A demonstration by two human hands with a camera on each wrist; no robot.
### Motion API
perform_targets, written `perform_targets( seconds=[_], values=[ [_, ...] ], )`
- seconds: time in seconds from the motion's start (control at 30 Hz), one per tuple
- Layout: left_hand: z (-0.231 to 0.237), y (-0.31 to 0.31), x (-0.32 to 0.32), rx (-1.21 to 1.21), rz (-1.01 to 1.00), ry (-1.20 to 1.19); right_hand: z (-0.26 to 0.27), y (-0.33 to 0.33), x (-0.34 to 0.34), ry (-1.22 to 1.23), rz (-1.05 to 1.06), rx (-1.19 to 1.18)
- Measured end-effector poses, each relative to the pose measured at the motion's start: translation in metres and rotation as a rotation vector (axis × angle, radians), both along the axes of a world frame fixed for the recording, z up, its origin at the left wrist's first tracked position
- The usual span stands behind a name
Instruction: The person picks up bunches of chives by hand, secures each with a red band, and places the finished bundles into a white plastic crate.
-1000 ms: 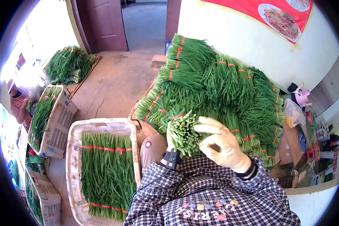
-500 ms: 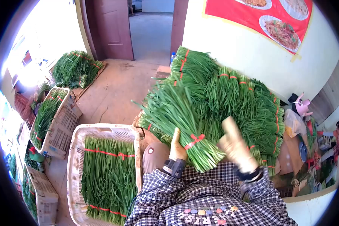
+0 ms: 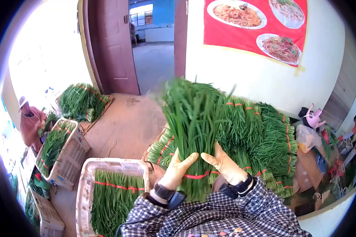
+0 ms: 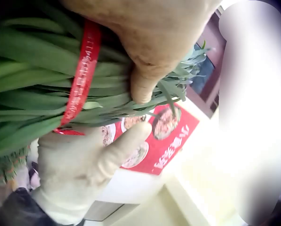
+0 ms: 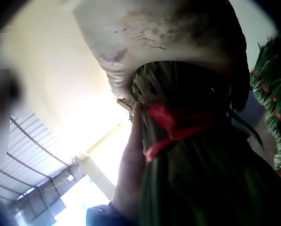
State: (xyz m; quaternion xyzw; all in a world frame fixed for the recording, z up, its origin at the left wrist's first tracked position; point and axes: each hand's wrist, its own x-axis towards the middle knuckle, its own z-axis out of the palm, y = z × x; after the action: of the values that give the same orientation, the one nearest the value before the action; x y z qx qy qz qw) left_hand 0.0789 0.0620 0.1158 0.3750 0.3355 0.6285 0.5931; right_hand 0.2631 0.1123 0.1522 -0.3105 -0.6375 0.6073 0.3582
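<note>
Left hand (image 3: 180, 170), in a pale glove: clasping the bundle of greens (image 3: 195, 136) from its left side, with thumb laid over the near face and pointing inward. Right hand (image 3: 228, 169), in a matching glove: clasping the same bundle from its right side, also with thumb over the near face. In the head view, fingers of both hands mostly hidden behind leaves. In the right wrist view, a clear curve of glove around the bundle, in dim light.

Position of bundle: between both hands, raised in front of the checked shirt (image 3: 221, 211), roughly upright, with blurred leaf tips fanned out above the hands. Around the bundle, just below both thumbs: one red band (image 3: 196, 176), with white print legible only in part in the left wrist view.

Behind and to the right of the bundle: a large pile (image 3: 267, 138) of similar banded greens, near the wall. To the left of the left hand, apart from it: a white crate (image 3: 116, 162), with red-banded greens (image 3: 118, 197) inside. Farther left: a second crate (image 3: 69, 177), tilted, and beside it a person in a hat (image 3: 31, 122). On the wall: a red poster (image 3: 235, 41) with pictures of food
</note>
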Motion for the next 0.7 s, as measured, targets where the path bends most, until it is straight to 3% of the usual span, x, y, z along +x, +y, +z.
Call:
perform_targets(
  seconds=[0.13, 0.2, 0.23, 0.27, 0.33, 0.4, 0.5, 0.57, 0.6, 0.63, 0.7],
  values=[
    [0.041, -0.023, -0.035, 0.209, 0.007, 0.559, -0.021, 0.002, -0.023, 0.279, -0.052, -0.074],
    [0.036, -0.030, -0.056, 0.053, -0.076, 0.531, -0.059, 0.003, -0.017, 0.306, 0.180, 0.148],
    [0.034, -0.037, -0.065, -0.039, -0.084, 0.485, -0.045, -0.009, -0.012, 0.029, 0.149, 0.213],
    [0.030, -0.044, -0.071, -0.057, -0.075, 0.494, -0.055, -0.012, -0.011, 0.041, 0.161, 0.200],
    [0.019, -0.060, -0.081, -0.311, -0.095, 0.320, -0.094, -0.017, -0.011, -0.070, 0.291, -0.028],
    [0.002, -0.072, -0.082, -0.353, -0.044, 0.271, -0.151, -0.017, 0.000, -0.009, 0.337, -0.034],
    [-0.005, -0.078, -0.081, -0.353, -0.031, 0.223, -0.172, -0.023, 0.008, 0.096, 0.402, -0.019],
    [0.000, -0.077, -0.082, -0.370, -0.031, 0.304, -0.083, -0.045, -0.001, -0.083, 0.260, -0.131],
    [-0.002, -0.077, -0.083, -0.369, -0.033, 0.303, -0.062, -0.051, -0.004, -0.172, 0.187, -0.187],
    [-0.006, -0.076, -0.084, -0.223, -0.031, 0.480, -0.063, -0.051, -0.006, -0.172, 0.184, -0.187],
    [-0.001, -0.078, -0.078, 0.066, 0.027, 0.874, -0.086, -0.041, -0.011, 0.072, 0.135, 0.012]
  ],
)
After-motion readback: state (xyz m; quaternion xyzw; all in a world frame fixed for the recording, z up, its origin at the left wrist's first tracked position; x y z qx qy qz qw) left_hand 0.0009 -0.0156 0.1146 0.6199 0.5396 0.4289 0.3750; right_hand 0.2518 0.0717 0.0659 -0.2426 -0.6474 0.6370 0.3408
